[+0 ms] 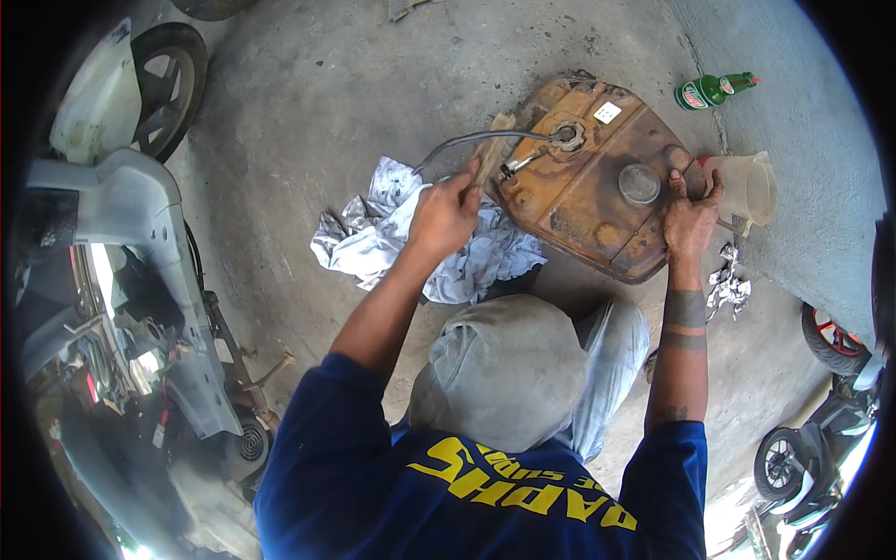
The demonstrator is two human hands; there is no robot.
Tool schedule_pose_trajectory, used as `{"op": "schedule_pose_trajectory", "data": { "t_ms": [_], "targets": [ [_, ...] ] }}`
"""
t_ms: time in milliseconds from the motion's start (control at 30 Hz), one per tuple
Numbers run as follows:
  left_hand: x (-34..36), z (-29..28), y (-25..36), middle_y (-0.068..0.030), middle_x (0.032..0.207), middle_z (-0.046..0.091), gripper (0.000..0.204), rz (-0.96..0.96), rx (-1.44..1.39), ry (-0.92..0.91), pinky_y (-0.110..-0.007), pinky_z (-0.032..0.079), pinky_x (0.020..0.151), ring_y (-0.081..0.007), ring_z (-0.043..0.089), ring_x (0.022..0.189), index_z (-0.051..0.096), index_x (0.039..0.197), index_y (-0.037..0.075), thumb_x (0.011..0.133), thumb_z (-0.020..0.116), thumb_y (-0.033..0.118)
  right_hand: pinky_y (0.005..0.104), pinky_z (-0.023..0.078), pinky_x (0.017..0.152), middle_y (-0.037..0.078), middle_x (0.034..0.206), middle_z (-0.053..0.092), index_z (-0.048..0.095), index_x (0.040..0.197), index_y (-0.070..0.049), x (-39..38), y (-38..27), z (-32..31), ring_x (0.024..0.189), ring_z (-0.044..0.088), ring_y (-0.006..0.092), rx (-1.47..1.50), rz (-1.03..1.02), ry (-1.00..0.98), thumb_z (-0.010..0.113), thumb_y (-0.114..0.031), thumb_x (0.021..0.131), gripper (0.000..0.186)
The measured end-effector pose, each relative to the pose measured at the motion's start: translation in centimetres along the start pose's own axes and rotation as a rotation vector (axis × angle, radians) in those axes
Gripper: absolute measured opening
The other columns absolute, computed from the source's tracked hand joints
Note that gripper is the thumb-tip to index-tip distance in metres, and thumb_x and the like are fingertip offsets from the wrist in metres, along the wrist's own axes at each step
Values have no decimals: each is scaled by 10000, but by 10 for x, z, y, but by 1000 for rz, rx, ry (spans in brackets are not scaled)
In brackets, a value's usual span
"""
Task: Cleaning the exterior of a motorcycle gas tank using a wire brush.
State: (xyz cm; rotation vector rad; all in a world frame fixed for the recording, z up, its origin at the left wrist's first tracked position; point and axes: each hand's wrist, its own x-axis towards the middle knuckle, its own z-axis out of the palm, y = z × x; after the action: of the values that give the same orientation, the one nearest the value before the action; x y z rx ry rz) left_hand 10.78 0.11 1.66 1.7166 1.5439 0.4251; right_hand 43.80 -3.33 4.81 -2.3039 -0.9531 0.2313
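Observation:
A rusty brown metal fuel tank lies on the floor in front of me, with a round grey cap on its top. My left hand is closed around a tan, wood-like stick at the tank's left edge. A dark hose curves over to a round fitting on the tank, near a small metal rod. My right hand grips the tank's right edge, thumb on top; some of its fingers are partly hidden. Beside it stands a cloudy plastic container.
Stained white rags lie left of the tank. A green bottle is at the far right, by the wall. Crumpled foil-like scrap lies near my right forearm. Motorcycle parts crowd the left; a parked motorcycle is at lower right.

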Motion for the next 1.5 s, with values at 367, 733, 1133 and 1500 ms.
{"op": "schedule_pose_trajectory", "data": {
  "t_ms": [367, 733, 1133, 1500],
  "targets": [
    [35, 12, -29, -243, 1087, 665, 358, 41, 11, 75, -384, 536, 832, -376, 675, 968, 639, 1231, 22, 900, 618, 157, 424, 343, 1108, 317, 1416, 454, 340, 1437, 91, 2, 0, -1, 1331, 449, 412, 43, 11, -64, 740, -323, 867, 810],
    [29, 45, -50, -306, 1266, 582, 483, -249, -396, 31, -376, 508, 944, -379, 631, 1135, 463, 1391, -54, 939, 529, 102, 413, 351, 1096, 320, 1405, 465, 327, 1450, 75, 8, 2, 9, 1311, 468, 418, 33, -38, -82, 728, -377, 867, 839],
    [40, 54, -56, -309, 1069, 646, 459, -382, -465, 40, -440, 525, 847, -419, 655, 1014, 527, 1368, 41, 938, 505, 200, 415, 349, 1099, 302, 1407, 471, 304, 1459, 78, 9, 2, 8, 1317, 466, 403, -14, 18, -107, 737, -375, 863, 865],
    [9, 38, -54, -252, 1095, 670, 381, -121, -123, 67, -408, 518, 890, -396, 661, 1018, 619, 1282, 64, 916, 612, 170, 412, 334, 1109, 317, 1415, 459, 289, 1478, 52, 7, -4, 0, 1326, 456, 410, 36, -33, -80, 728, -353, 875, 849]
  ]
}}
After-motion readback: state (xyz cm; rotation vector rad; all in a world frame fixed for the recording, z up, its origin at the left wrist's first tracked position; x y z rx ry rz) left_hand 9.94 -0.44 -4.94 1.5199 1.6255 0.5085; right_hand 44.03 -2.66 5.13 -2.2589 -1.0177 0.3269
